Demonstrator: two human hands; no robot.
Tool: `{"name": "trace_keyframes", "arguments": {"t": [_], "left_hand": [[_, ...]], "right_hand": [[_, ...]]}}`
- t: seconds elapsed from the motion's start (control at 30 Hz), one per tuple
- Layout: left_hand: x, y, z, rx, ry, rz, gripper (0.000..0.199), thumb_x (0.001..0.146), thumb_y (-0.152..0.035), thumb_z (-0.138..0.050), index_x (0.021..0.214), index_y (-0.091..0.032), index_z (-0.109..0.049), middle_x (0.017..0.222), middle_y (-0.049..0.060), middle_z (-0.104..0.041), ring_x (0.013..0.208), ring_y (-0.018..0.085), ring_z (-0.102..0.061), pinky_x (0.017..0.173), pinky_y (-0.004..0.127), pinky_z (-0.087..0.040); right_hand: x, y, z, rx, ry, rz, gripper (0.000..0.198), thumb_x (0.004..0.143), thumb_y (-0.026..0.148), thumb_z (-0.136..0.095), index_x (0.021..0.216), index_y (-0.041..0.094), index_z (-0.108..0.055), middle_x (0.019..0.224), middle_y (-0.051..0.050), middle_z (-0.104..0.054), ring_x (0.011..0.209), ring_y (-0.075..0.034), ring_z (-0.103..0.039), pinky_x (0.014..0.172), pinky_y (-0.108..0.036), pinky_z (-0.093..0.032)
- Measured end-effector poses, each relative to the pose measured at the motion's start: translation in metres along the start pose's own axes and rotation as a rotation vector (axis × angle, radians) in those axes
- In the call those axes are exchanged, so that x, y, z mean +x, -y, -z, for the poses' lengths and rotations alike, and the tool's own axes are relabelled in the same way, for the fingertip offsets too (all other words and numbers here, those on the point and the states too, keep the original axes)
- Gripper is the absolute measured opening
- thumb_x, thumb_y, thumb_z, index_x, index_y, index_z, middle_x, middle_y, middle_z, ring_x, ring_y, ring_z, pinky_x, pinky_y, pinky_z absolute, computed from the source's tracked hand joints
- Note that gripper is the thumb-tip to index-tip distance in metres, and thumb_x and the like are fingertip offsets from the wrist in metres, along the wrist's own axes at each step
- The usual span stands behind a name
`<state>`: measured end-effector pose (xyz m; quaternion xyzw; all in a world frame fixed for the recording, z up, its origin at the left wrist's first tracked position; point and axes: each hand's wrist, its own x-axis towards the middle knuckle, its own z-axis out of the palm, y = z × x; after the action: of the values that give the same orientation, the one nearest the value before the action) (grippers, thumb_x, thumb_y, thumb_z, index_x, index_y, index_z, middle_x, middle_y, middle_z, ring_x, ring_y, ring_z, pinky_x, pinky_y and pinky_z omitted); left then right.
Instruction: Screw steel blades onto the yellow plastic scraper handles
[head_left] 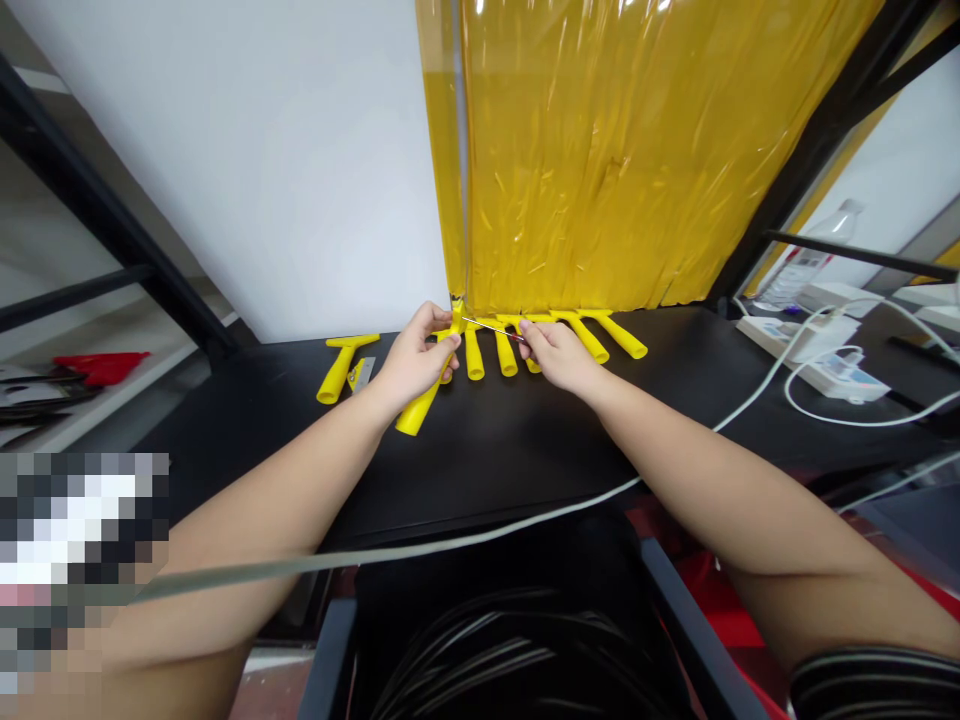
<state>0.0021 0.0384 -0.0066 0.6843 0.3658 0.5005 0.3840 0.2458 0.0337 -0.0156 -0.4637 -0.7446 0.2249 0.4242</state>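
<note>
Black clothing with pale streaks point(465, 650) is seen nearest the camera, flanked by two blue-grey bars point(330, 650). Above it, a pale cable point(465, 542) is strung across the view, blurred towards the left. Beyond the cable, a black table point(480, 460) is reached over by both arms.

By the left hand point(416, 360), a yellow T-shaped tool point(418, 410) is gripped firmly, its handle slanted down towards the camera and its head held up near the table's back edge. In the right hand point(562, 355), a slim tool point(491, 327) is pinched, its thin shaft aimed at that head — whether its tip is in contact cannot be told. The hands are kept apart, bridged by the shaft.

Behind and beside the hands, similar yellow pieces point(475, 358) are laid in a row along the back edge, partly hidden by the fingers. To the left, another yellow T-shaped piece point(339, 370) is set down, with a small metal plate point(367, 373) just beside it. The table is backed by a white panel point(300, 180) and yellow film point(585, 180); at the right, a clear bottle point(814, 255) is placed behind a white power strip point(817, 370).
</note>
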Motion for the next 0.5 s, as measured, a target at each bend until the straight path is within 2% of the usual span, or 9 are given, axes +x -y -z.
{"name": "trace_keyframes", "arguments": {"t": [0.1, 0.17, 0.23, 0.3, 0.4, 0.5], "left_hand": [[0.002, 0.002, 0.001, 0.017, -0.013, 0.020, 0.025, 0.091, -0.024, -0.065, 0.102, -0.024, -0.042, 0.130, 0.008, -0.060, 0.055, 0.003, -0.059, 0.043, 0.017, -0.047], [0.003, 0.004, 0.002, 0.044, -0.034, 0.030, 0.024, 0.091, -0.024, -0.064, 0.103, -0.025, -0.043, 0.129, 0.009, -0.060, 0.053, 0.004, -0.060, 0.042, 0.019, -0.047], [0.003, 0.005, 0.003, 0.081, -0.051, 0.021, 0.023, 0.092, -0.025, -0.063, 0.104, -0.025, -0.044, 0.131, 0.009, -0.059, 0.053, 0.005, -0.060, 0.042, 0.020, -0.048], [0.002, 0.005, 0.003, 0.124, -0.055, -0.005, 0.022, 0.092, -0.026, -0.064, 0.104, -0.025, -0.045, 0.134, 0.009, -0.060, 0.054, 0.006, -0.061, 0.043, 0.021, -0.049], [-0.001, 0.004, 0.004, 0.189, -0.038, -0.048, 0.020, 0.093, -0.028, -0.064, 0.105, -0.024, -0.047, 0.137, 0.009, -0.061, 0.057, 0.007, -0.064, 0.045, 0.021, -0.051], [-0.002, 0.002, 0.005, 0.255, -0.023, -0.067, 0.020, 0.094, -0.029, -0.063, 0.105, -0.024, -0.048, 0.138, 0.010, -0.062, 0.057, 0.007, -0.064, 0.045, 0.020, -0.051]], "right_hand": [[-0.005, 0.003, -0.003, 0.033, -0.005, 0.072, 0.033, 0.101, 0.055, -0.055, 0.095, 0.023, -0.056, 0.072, 0.002, -0.056, 0.063, -0.016, -0.050, 0.063, -0.030, -0.038], [-0.008, 0.007, -0.005, -0.016, -0.044, 0.118, 0.028, 0.097, 0.050, -0.062, 0.102, 0.024, -0.052, 0.076, 0.001, -0.060, 0.064, -0.017, -0.051, 0.064, -0.030, -0.039], [-0.008, 0.009, -0.005, -0.089, -0.100, 0.131, 0.026, 0.100, 0.049, -0.058, 0.096, 0.023, -0.054, 0.079, -0.002, -0.063, 0.069, -0.018, -0.054, 0.069, -0.031, -0.041], [-0.004, 0.008, -0.006, -0.100, -0.114, 0.104, 0.038, 0.104, 0.054, -0.048, 0.083, 0.022, -0.055, 0.075, -0.004, -0.062, 0.072, -0.020, -0.056, 0.071, -0.033, -0.041], [0.002, 0.001, -0.007, 0.034, -0.017, -0.006, 0.058, 0.106, 0.064, -0.033, 0.069, 0.024, -0.050, 0.063, -0.002, -0.051, 0.062, -0.019, -0.051, 0.066, -0.033, -0.040], [0.002, -0.002, -0.010, 0.084, 0.023, -0.016, 0.055, 0.104, 0.067, -0.038, 0.074, 0.023, -0.051, 0.063, 0.000, -0.050, 0.059, -0.017, -0.047, 0.063, -0.032, -0.039]]}}
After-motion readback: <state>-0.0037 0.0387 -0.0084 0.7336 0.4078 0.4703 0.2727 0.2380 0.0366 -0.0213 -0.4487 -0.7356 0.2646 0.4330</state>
